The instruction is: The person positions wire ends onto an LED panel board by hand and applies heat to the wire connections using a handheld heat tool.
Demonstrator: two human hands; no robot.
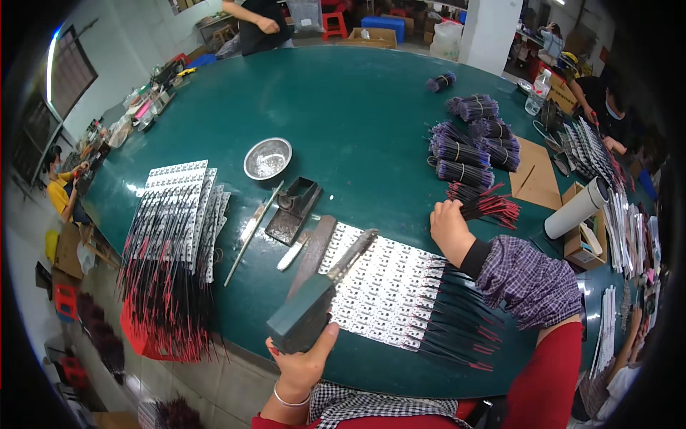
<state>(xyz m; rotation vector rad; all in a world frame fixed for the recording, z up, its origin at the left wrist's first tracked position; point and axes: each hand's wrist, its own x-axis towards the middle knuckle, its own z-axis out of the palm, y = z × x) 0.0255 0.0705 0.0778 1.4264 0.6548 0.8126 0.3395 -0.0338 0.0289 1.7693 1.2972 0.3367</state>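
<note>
My left hand (pixel 304 365) grips a dark green, block-shaped tool (pixel 304 311) with a metal shaft and a dark, crusted end. That end lies over a white circuit board panel (pixel 386 289) with rows of small dark marks. Black wires (pixel 464 311) with red ends trail from the panel's right edge. My right hand (pixel 451 227), its fingers curled, is at the left side of a loose pile of black and red wires (pixel 493 206); whatever it pinches is hidden. A flat dark bar (pixel 312 257) touches the panel's left side.
Wired panels (pixel 171 214) are stacked at left, wires hanging over the edge. A metal bowl (pixel 268 159), a black tray (pixel 294 209) and a thin rod (pixel 254 232) lie mid-table. Banded purple-tipped wire bundles (pixel 464 154), cardboard (pixel 536 171) and a white tumbler (pixel 577 207) stand right.
</note>
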